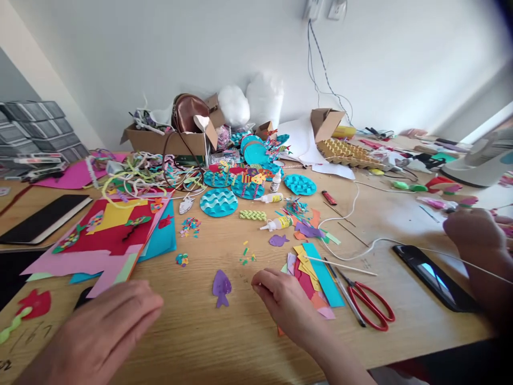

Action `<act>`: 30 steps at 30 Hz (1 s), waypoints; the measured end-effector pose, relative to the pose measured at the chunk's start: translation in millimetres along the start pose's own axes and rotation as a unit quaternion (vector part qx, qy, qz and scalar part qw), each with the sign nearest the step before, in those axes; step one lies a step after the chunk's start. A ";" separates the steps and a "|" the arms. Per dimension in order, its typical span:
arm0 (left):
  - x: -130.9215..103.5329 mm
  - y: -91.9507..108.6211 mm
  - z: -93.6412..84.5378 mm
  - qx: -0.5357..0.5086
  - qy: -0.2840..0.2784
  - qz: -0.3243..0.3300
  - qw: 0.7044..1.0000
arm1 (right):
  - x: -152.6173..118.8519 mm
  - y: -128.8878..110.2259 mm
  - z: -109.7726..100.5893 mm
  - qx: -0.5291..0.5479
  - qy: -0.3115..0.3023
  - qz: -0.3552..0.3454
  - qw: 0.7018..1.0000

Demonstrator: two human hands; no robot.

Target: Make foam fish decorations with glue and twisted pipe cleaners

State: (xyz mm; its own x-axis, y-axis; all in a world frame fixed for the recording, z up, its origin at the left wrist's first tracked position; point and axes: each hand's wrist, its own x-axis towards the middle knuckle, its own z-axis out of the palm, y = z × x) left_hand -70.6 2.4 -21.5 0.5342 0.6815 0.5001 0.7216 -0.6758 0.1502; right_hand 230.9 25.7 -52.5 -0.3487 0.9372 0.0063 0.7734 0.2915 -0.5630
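Observation:
A purple paper fish lies on the table between my two hands, touching neither. My right hand is just right of it, thumb and fingers closed in a pinch; anything between the fingertips is too small to make out. On the left is my left hand, its fingers curled and pressed together, their inner side hidden. Small green and yellow paper bits lie beyond the fish. A second purple fish is farther back. Coloured paper strips lie beside my right hand.
Red-handled scissors and a black phone lie right. Glue bottles and blue decorated discs stand mid-table. Coloured sheets cover the left. Another person's hand is at the right edge. A white cable crosses the table.

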 end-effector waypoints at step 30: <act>131.1 -109.9 -46.5 -0.384 0.087 -0.425 0.815 | -28.3 -0.4 3.8 -0.021 -0.150 -0.054 0.987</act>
State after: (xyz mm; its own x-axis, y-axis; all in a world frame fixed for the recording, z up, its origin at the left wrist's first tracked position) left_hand -100.4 153.0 67.1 -0.1341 0.9902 0.0398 0.2735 -0.0016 0.9619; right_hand 238.4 -1.6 -55.6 -0.5657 0.8036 -0.1848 0.7430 0.3995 -0.5370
